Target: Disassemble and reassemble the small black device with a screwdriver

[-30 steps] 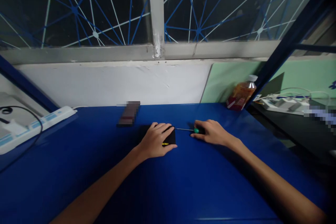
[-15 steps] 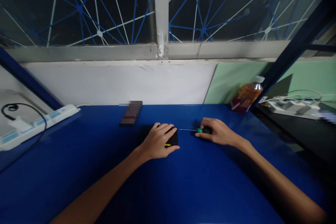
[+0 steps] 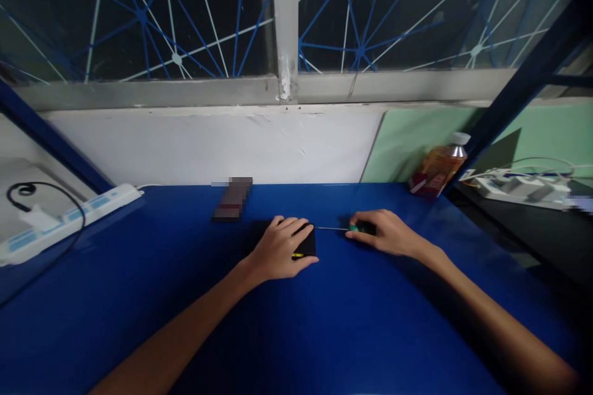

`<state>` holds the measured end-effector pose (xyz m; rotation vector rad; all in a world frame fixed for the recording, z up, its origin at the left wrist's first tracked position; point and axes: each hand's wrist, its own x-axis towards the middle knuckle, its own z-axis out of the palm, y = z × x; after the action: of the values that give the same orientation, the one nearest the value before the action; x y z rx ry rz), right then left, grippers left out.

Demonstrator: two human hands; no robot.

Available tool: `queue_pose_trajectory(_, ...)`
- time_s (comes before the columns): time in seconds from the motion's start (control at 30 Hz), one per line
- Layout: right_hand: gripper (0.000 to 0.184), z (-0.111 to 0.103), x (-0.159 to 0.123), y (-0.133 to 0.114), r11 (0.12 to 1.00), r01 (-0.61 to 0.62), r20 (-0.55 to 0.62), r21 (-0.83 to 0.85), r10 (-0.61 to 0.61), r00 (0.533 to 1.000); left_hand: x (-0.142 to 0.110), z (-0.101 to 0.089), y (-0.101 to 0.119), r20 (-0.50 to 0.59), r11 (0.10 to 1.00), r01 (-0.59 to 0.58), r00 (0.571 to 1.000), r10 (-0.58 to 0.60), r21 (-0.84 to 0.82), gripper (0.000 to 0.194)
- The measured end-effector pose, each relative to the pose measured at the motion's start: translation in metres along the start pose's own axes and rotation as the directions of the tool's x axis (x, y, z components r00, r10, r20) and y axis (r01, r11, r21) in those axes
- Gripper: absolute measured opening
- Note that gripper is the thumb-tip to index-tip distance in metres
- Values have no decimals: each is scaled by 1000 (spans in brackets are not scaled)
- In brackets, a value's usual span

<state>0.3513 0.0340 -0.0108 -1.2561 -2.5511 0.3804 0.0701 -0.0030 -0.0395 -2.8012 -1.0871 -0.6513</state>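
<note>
My left hand lies over a flat black box, fingers across its top and thumb along its near side. A small yellow mark shows on the box by the thumb; the hand covers much of the rest. To the right, my right hand grips a screwdriver by its green and black handle, between thumb and fingers. Its thin metal shaft lies level and points left, with the tip at the box's far right corner. Whether the tip sits in a screw is too small to tell.
Both hands are over a blue table. Behind them lies a dark, partly blurred flat object. A drink bottle leans at the back right. White power strips stand left and right, with cables.
My right thumb and fingers have shifted slightly forward on the screwdriver's handle, covering more of the green part. My left hand and the black box stay in place.
</note>
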Motion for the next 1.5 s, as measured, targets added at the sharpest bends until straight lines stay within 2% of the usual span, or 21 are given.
queue_pose_trajectory(0.2,39,4,1,6,997,34,-28,-70,-37,999,0,-1,1,-9,1000,-6,1000,6,-3,56)
queue_pose_trajectory(0.4,34,5,-1,-3,998,-39,10,-50,39,999,0,-2,1,-17,1000,-10,1000,10,5,56)
queue_pose_trajectory(0.6,37,0,-1,1,998,55,-40,-43,-57,998,1,-2,1,-6,1000,-9,1000,9,1,55)
queue_pose_trajectory(0.77,39,4,1,7,997,40,-45,-68,-43,998,0,-1,0,5,1000,-2,1000,2,-1,57)
queue_pose_trajectory(1.0,39,0,1,13,998,51,-80,29,-49,996,1,-7,5,10,1000,-4,1000,4,9,55)
queue_pose_trajectory(1.17,37,-5,0,4,988,80,-97,135,-67,993,2,-8,15,23,1000,-27,999,27,-9,48)
queue_pose_trajectory(1.5,35,-10,-1,2,972,69,-72,226,-54,996,2,-5,17,-1,997,-16,1000,16,-78,57)
